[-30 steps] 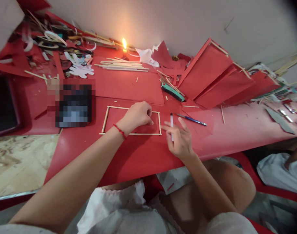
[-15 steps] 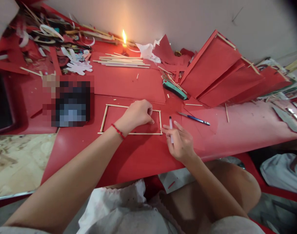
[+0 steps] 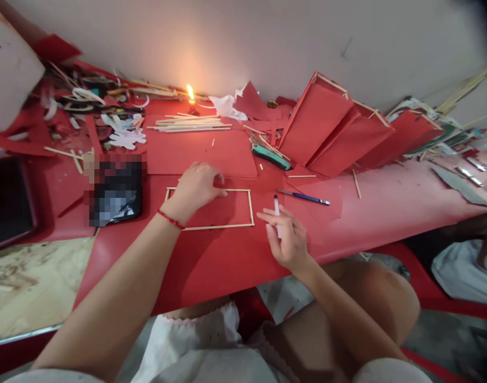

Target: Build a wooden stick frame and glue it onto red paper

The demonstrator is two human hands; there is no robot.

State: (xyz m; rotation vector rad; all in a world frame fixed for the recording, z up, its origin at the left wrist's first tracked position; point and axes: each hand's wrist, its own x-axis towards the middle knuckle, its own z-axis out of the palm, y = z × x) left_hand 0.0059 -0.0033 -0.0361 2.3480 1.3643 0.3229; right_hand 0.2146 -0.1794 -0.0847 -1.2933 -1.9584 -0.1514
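A rectangular frame of thin wooden sticks [image 3: 227,208] lies flat on the red tabletop [image 3: 211,255], just left of the picture's centre. Below it the red surface runs bare to the table's near edge; above it a red paper sheet [image 3: 199,151] all but meets the top stick.

The left hand [image 3: 195,186] rests over the frame's upper left part, fingers curled loosely and tips pressing down near the top stick; whether they pinch the stick itself is hard to tell. The right hand [image 3: 285,236] hovers just right of the frame's right side, fingers spread and half open, with a slim white stick-like tool [image 3: 277,210] held between them, tip pointing up the picture.

Right of that lies a blue pen-like knife [image 3: 304,197]; above it a teal cutter [image 3: 270,156]. Red paper panels [image 3: 339,135] lean against the wall at upper right. A lit candle [image 3: 191,101] stands at upper centre beside a bundle of sticks [image 3: 191,123].
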